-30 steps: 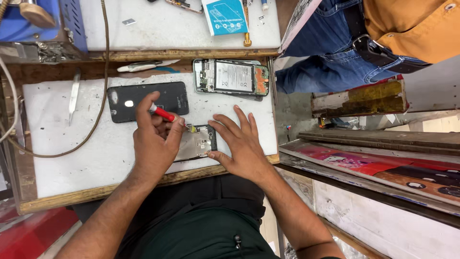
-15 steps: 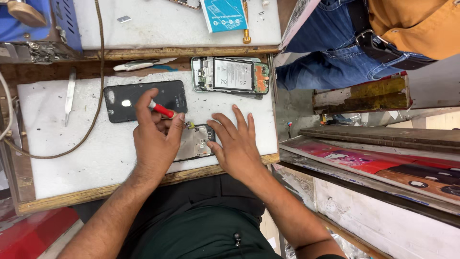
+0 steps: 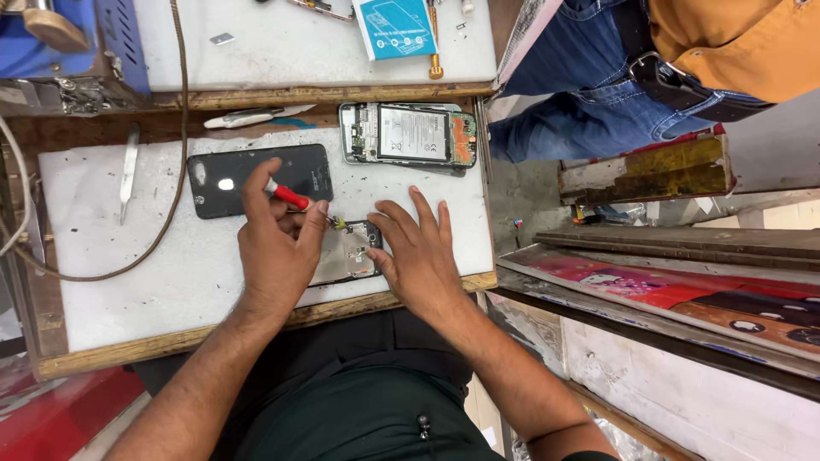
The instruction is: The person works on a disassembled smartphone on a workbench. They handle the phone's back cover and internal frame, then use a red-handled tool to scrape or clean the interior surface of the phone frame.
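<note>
Gripping a red-handled screwdriver (image 3: pixel 289 197) between thumb and curled fingers (image 3: pixel 318 210), the left hand (image 3: pixel 278 248) holds the tool at a slant, its metal tip down at the upper edge of an opened phone (image 3: pixel 348 253). That phone lies face down on the white desk (image 3: pixel 120 273) near its front edge, its inner frame showing, partly hidden beneath the left palm. The right hand (image 3: pixel 418 256) rests flat just beside it, fingers spread and grasping nothing, with the thumb pressed against the phone's right side (the fingertips point away from the body, toward the back of the desk).

Behind the left hand lies a black phone back (image 3: pixel 260 177), flat and parallel to the desk edge, with the screwdriver handle crossing over its lower right corner. Farther back and to the right sits a second opened phone (image 3: pixel 408 134), its battery and circuit boards exposed. A slim metal prying tool (image 3: pixel 127 171) lies well apart at the left, near a brown cable (image 3: pixel 175 162) that curves across the surface. On the raised shelf behind, a teal card (image 3: pixel 395 27) rests. Another person in blue jeans (image 3: pixel 589 94) and an orange shirt stands at the upper right.
</note>
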The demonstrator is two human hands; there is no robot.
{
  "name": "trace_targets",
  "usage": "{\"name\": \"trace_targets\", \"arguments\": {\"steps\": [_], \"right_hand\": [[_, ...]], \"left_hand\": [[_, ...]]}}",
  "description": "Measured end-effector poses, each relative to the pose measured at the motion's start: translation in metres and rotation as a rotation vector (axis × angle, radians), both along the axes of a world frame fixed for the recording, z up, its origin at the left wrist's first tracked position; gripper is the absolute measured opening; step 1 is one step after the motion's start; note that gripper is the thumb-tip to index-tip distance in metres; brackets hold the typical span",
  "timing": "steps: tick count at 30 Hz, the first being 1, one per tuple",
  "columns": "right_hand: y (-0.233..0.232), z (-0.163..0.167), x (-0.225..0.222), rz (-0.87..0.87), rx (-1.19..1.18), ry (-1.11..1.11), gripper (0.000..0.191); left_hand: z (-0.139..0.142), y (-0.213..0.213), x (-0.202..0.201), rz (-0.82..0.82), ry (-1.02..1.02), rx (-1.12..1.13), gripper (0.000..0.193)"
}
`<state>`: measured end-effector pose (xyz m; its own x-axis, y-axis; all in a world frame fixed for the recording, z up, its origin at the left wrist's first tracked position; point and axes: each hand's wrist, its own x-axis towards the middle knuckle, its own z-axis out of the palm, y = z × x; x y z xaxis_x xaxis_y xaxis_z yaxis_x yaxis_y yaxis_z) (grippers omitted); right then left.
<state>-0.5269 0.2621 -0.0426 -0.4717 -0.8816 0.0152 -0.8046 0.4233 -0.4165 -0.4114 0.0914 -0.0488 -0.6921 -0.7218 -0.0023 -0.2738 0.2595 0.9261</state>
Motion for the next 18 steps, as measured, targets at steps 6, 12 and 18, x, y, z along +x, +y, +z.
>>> {"name": "trace_targets", "arguments": {"steps": [6,12,18], "right_hand": [[0.01,0.012,-0.015,0.104,-0.035,-0.144,0.07],[0.006,0.009,-0.012,0.038,-0.081,-0.149,0.063],[0.008,0.002,-0.009,-0.007,-0.107,-0.136,0.061]], "left_hand": [[0.003,0.0,-0.002,-0.01,-0.011,-0.008,0.066],[0.005,0.008,-0.014,-0.065,-0.031,-0.025,0.068],[0.003,0.011,-0.023,-0.113,-0.033,-0.03,0.068]]}}
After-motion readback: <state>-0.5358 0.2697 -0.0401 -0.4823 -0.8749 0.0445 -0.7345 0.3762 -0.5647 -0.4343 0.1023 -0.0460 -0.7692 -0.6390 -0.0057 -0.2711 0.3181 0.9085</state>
